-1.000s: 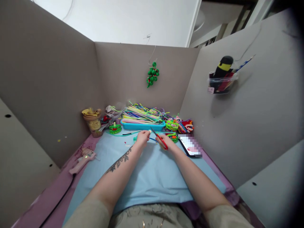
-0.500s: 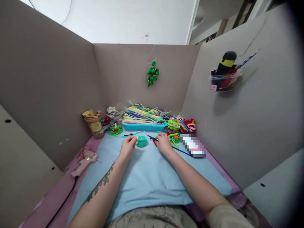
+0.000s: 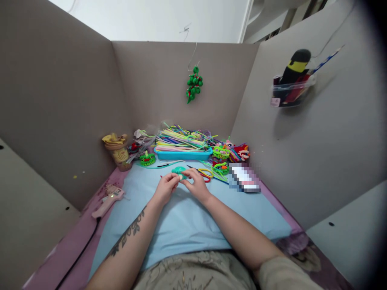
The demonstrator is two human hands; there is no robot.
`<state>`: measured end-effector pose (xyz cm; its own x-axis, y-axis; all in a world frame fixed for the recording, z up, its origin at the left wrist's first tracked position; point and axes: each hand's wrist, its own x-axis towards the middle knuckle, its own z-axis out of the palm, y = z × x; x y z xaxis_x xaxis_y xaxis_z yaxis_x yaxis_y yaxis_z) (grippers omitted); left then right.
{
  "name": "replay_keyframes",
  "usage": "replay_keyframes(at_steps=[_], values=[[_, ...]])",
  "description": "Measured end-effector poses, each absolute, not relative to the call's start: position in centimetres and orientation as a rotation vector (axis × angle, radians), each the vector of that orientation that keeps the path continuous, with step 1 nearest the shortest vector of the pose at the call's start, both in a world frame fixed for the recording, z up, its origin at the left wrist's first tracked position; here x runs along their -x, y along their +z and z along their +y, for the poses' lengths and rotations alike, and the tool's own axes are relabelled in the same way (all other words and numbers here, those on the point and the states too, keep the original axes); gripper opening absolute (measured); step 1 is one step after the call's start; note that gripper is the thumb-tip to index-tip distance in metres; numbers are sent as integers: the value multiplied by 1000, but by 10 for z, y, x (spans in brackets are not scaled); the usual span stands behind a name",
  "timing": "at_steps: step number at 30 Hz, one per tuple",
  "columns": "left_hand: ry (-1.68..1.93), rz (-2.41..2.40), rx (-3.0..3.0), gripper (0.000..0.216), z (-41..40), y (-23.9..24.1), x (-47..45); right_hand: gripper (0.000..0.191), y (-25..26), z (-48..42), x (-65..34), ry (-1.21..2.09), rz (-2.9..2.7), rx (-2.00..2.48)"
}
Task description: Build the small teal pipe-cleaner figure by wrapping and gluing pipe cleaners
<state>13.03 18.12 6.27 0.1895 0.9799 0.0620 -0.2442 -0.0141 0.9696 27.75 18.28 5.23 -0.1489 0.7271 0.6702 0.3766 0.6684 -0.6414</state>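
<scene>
Disc between hands (scissors nearby, blades leftward)

Open to pass over the near stretch of the blue cloth, between left forearm and right forearm. Passable also along bare strips outside both. Hemmed in leftward by the corded pink hot glue gun, rightward by the smartphone. Tight in the middle, with left hand and right hand close together at the small cream disc. Hindered just beyond the right hand by the scissors. Barred along the back by the blue tray, heaped with pipe cleaners. Free in the air above, up to the hanging green ornament.
</scene>
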Motion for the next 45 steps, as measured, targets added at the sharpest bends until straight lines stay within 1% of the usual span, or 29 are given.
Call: replay_keyframes(at_steps=[6,14,27,35,45], values=[[1163,863,-1175,26,182,58,-131,12,52,184,-279,315,-1763,827],[1151,872,-1192,23,182,55,-132,4,47,186,-280,292,-1763,824],[1090,884,-1173,23,182,55,-130,10,52,186,-285,378,-1836,780],[1011,883,-1197,17,181,56,-128,16,54,189,-290,434,-1872,728],[893,864,-1244,16,179,61,-125,21,52,192,-296,540,-1921,665]])
